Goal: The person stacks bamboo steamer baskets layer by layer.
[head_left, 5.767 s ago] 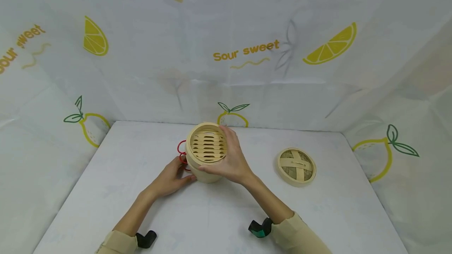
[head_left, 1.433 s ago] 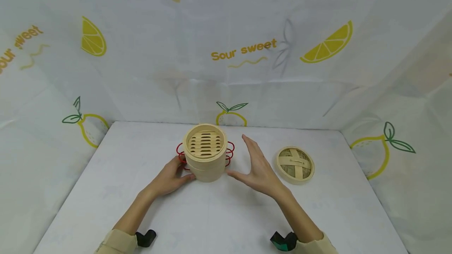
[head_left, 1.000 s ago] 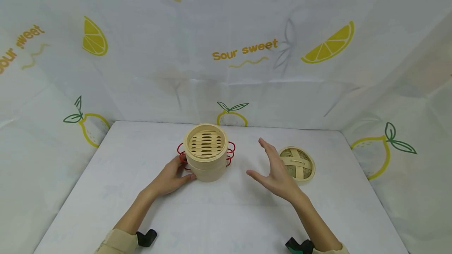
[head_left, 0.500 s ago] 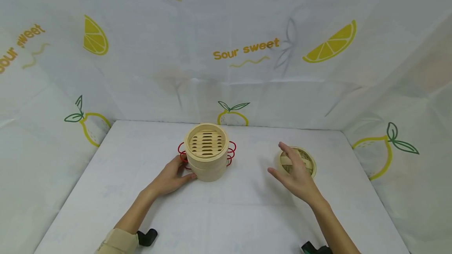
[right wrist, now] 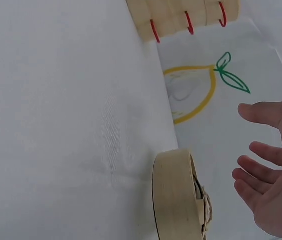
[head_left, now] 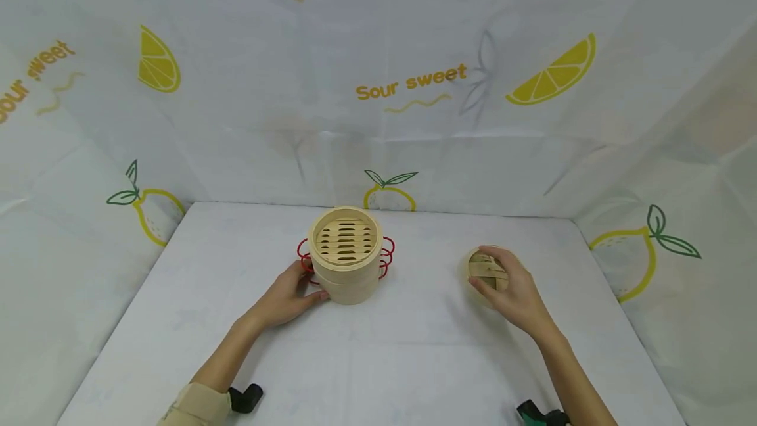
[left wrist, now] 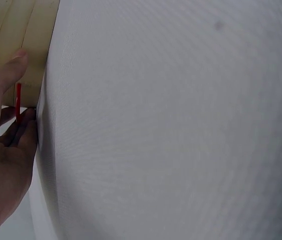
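A stack of round bamboo steamer baskets [head_left: 347, 281] stands at the back middle of the table, a slotted rack showing in its uncovered top. My left hand [head_left: 282, 298] grips its lower left side. In the left wrist view the thumb [left wrist: 13, 70] lies on the basket wall, with fingers behind a red handle loop [left wrist: 18, 102]. Over the woven bamboo steamer lid [head_left: 487, 269] at the right hovers my right hand [head_left: 516, 291], partly hiding it. The right wrist view shows that hand's fingers [right wrist: 261, 170] loosely bent and apart from the lid, holding nothing.
Red loops [head_left: 387, 256] stick out from the stack's right side. The white table [head_left: 355, 373] meets a lemon-printed curtain [head_left: 384, 143] along its back edge. A black wrist device [head_left: 245, 398] sits beside the left cuff.
My right hand has let go of the steamer stack and moved right until above the lid, its thumb and fingers drawing closer together. My left hand stays on the stack.
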Action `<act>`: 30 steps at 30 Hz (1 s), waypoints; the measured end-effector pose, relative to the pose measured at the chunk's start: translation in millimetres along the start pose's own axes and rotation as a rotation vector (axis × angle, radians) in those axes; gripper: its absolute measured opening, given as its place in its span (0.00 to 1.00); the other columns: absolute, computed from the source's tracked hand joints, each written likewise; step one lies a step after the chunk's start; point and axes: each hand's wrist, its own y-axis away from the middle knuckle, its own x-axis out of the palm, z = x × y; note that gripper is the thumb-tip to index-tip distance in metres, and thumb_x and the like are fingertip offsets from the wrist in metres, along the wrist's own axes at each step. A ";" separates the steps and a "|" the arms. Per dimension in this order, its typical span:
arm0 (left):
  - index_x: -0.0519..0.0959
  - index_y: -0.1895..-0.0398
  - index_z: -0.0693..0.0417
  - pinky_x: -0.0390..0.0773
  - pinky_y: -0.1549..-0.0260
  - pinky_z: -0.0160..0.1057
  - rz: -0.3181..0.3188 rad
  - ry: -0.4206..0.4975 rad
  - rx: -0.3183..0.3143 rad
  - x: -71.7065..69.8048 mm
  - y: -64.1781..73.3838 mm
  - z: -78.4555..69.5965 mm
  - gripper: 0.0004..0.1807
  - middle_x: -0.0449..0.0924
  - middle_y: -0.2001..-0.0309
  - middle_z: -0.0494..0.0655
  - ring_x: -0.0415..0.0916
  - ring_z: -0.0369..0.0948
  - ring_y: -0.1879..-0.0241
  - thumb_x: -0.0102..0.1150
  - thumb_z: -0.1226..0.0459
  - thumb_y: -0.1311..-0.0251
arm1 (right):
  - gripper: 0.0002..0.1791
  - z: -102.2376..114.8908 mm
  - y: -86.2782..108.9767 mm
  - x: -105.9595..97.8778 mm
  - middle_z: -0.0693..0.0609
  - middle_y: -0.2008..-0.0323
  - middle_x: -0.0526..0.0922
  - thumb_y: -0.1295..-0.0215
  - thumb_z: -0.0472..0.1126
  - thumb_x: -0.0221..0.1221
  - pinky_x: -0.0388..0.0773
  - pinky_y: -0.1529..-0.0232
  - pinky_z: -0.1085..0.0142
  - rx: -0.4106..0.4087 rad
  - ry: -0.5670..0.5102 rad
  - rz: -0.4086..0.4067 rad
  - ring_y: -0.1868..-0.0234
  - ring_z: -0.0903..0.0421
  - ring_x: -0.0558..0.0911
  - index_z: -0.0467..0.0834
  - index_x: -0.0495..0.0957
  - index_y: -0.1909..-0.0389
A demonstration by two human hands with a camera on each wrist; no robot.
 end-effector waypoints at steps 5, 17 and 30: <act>0.73 0.28 0.55 0.79 0.26 0.57 0.006 0.006 -0.006 -0.1 0.2 1.0 0.35 0.81 0.33 0.50 0.78 0.51 0.29 0.76 0.56 0.33 | 0.32 -15.5 2.3 -5.7 0.33 0.33 0.80 0.34 0.35 0.75 0.64 0.36 0.90 0.085 0.027 0.022 0.32 0.33 0.79 0.33 0.76 0.32; 0.73 0.27 0.56 0.77 0.25 0.56 0.012 0.009 -0.006 -1.0 -0.1 0.1 0.35 0.80 0.32 0.50 0.77 0.52 0.27 0.76 0.57 0.33 | 0.23 -44.2 6.5 -8.4 0.31 0.42 0.85 0.35 0.27 0.72 0.68 0.40 0.94 0.090 0.011 -0.027 0.42 0.65 0.83 0.30 0.80 0.39; 0.73 0.27 0.55 0.77 0.24 0.56 0.007 -0.001 -0.006 -0.6 0.4 1.5 0.34 0.80 0.32 0.49 0.77 0.50 0.27 0.75 0.56 0.32 | 0.09 -61.2 4.4 -12.2 0.37 0.48 0.89 0.31 0.29 0.70 0.68 0.42 0.95 0.104 0.036 -0.039 0.43 0.88 0.69 0.35 0.88 0.51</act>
